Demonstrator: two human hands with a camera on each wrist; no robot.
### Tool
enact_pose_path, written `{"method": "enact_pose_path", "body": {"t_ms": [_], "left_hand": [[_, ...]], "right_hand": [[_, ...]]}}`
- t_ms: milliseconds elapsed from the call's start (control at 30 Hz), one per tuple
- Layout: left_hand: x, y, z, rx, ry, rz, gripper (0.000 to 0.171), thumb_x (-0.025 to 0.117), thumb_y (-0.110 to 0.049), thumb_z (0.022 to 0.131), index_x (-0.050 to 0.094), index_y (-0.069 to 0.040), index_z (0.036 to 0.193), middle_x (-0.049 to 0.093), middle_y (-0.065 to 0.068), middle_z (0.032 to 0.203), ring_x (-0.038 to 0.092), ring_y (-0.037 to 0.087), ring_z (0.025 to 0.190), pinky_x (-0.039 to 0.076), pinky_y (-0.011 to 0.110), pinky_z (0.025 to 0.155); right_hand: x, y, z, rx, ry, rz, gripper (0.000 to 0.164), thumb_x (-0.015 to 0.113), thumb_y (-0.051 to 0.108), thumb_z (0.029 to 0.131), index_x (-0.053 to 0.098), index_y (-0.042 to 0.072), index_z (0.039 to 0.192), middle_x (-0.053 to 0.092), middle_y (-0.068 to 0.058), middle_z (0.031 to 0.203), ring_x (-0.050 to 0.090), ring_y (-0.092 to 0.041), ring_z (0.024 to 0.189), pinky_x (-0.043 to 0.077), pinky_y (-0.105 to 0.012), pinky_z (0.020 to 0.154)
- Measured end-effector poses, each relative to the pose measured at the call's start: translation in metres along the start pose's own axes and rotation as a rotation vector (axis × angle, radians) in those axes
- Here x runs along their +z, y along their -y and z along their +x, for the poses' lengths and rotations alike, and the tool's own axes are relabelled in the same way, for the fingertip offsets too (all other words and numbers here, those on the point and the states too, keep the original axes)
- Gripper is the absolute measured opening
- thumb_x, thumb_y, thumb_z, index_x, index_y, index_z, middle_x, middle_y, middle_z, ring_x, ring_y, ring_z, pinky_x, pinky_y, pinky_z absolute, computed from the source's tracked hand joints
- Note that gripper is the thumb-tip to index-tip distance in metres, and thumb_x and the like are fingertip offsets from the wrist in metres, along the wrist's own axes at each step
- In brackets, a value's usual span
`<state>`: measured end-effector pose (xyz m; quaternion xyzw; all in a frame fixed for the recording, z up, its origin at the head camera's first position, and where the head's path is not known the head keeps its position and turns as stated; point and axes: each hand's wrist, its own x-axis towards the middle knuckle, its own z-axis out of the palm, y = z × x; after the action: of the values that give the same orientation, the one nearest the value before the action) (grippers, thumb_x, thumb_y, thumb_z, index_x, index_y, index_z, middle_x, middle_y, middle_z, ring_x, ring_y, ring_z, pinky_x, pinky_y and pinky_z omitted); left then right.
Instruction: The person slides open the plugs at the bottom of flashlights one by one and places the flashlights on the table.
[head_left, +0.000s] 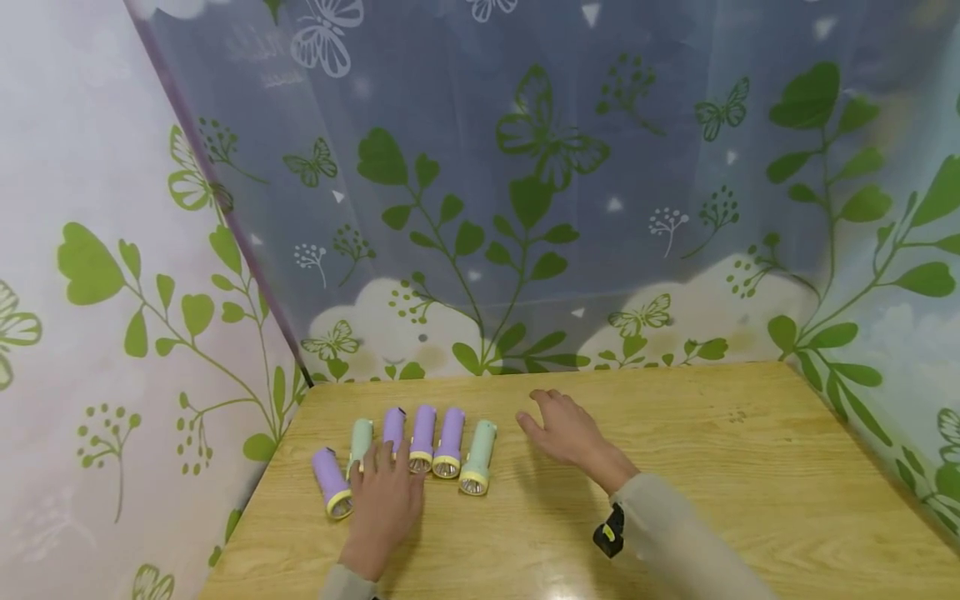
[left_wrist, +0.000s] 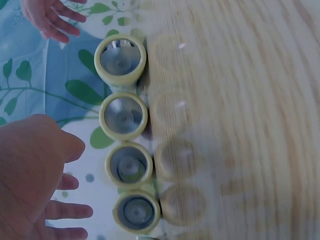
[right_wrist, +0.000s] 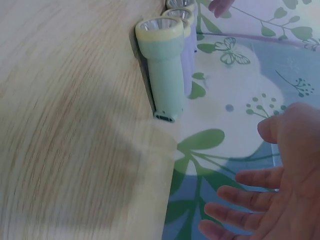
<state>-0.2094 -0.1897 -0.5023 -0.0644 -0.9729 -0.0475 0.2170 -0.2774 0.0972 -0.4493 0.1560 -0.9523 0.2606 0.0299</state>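
Observation:
Several flashlights with yellow rims lie in a row on the table's left side, lenses toward the near edge. A purple flashlight [head_left: 328,477] is at the left end, slightly apart and slanted. Beside it is a green flashlight [head_left: 361,437], then three purple ones, and a green flashlight [head_left: 479,454] on the right end. My left hand [head_left: 386,498] is over the left part of the row, fingers spread, partly covering two of them. To the right of the row, my right hand [head_left: 564,429] hovers with relaxed fingers and holds nothing; the right wrist view shows its fingers [right_wrist: 245,197] apart.
The wooden table [head_left: 697,467] extends well to the right. Its back edge meets a blue curtain [head_left: 465,108] printed with leaves and butterflies; similar pale cloth hangs at both sides. A black strap device [head_left: 610,531] sits at my right wrist.

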Motion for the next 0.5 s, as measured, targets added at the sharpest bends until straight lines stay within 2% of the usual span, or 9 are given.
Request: {"method": "enact_pose_path", "body": {"t_ms": [133, 300, 500], "left_hand": [[-0.003, 0.009, -0.001, -0.014, 0.01, -0.003, 0.046, 0.062, -0.031, 0.099, 0.055, -0.005, 0.138, 0.06, 0.024, 0.136, 0.05, 0.047, 0.132, 0.039, 0.069, 0.106], [-0.008, 0.019, -0.004, -0.007, -0.01, 0.025, 0.047, 0.066, -0.029, 0.097, 0.055, -0.003, 0.135, 0.061, 0.025, 0.134, 0.053, 0.049, 0.128, 0.044, 0.067, 0.103], [-0.01, 0.027, -0.004, -0.007, 0.001, 0.064, 0.048, 0.065, -0.029, 0.097, 0.055, -0.004, 0.137, 0.062, 0.025, 0.131, 0.056, 0.048, 0.124, 0.048, 0.064, 0.1]], "right_hand": [[0.007, 0.006, 0.006, -0.002, 0.023, 0.03, 0.054, 0.052, 0.036, 0.105, 0.052, -0.003, 0.142, 0.06, -0.026, 0.139, 0.06, -0.044, 0.125, 0.05, -0.058, 0.103], [0.015, 0.013, 0.012, 0.0, 0.052, 0.036, 0.053, 0.054, 0.034, 0.103, 0.054, -0.006, 0.139, 0.064, -0.027, 0.133, 0.065, -0.043, 0.118, 0.053, -0.056, 0.1], [0.027, 0.022, 0.015, 0.035, 0.076, 0.066, 0.054, 0.056, 0.032, 0.102, 0.056, -0.011, 0.134, 0.067, -0.028, 0.127, 0.07, -0.039, 0.105, 0.058, -0.052, 0.09]]}}
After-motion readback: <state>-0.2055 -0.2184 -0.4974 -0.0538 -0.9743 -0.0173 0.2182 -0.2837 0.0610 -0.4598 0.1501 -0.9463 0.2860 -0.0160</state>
